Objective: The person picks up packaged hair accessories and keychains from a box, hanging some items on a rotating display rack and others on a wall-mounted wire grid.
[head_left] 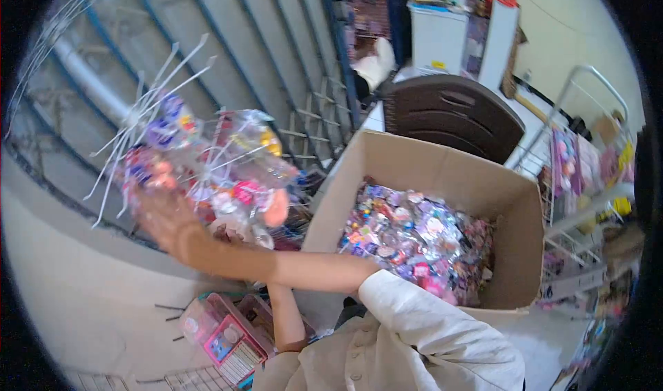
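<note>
My right hand reaches across to the left, smeared by motion, right at the small plastic packets that hang on a white wire display rack. The packets are clear bags with colourful trinkets in pink, purple, yellow and orange. My left hand is under the lower packets, close to a peach-coloured piece. My right forearm partly covers it, and its grip is hidden.
A large open cardboard box holds many similar packets. Behind it stands a brown plastic chair. Blue metal bars line the left. Pink plastic containers stand low at front; a white wire rack is at right.
</note>
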`<state>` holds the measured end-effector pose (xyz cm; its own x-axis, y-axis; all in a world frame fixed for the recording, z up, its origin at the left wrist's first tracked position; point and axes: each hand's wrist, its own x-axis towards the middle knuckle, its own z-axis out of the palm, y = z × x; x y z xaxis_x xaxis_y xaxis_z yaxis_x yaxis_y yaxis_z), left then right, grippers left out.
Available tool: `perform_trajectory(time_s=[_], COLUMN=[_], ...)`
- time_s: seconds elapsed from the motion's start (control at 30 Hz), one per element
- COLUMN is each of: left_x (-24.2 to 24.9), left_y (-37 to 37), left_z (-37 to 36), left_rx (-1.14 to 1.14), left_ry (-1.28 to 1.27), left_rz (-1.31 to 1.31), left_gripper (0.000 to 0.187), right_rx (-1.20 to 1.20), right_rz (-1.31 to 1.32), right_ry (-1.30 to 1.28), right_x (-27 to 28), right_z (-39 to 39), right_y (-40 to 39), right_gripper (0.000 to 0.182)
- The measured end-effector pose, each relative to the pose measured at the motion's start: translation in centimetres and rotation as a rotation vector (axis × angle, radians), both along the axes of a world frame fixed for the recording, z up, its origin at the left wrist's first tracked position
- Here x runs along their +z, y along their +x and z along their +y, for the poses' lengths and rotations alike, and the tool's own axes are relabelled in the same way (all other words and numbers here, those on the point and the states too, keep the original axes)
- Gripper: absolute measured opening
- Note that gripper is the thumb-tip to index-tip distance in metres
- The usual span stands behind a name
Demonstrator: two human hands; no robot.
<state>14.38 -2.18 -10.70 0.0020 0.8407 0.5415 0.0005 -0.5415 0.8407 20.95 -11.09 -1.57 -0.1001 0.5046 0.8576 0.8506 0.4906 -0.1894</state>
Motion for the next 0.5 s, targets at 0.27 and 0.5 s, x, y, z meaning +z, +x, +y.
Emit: perform_trajectory(time_s=[0.27,0.5], left_x=[-5.6,-8.7], left_y=[12.0,23.2], left_z=[-5.1,-3.5], left_rx=[-0.455,-0.792], left_ry=[0.058,0.01], left_rz=[0.595,1.243], left_gripper=[0.033,0.039], right_rx=[0.167,-0.466], right_rz=[0.229,0.131], right_ry=[0.008,-0.496], right_x=[-4.7,-14.3], right_z=[-7.0,-16.9], right_y=[11.2,32.4], right_gripper=[0.031,0.028])
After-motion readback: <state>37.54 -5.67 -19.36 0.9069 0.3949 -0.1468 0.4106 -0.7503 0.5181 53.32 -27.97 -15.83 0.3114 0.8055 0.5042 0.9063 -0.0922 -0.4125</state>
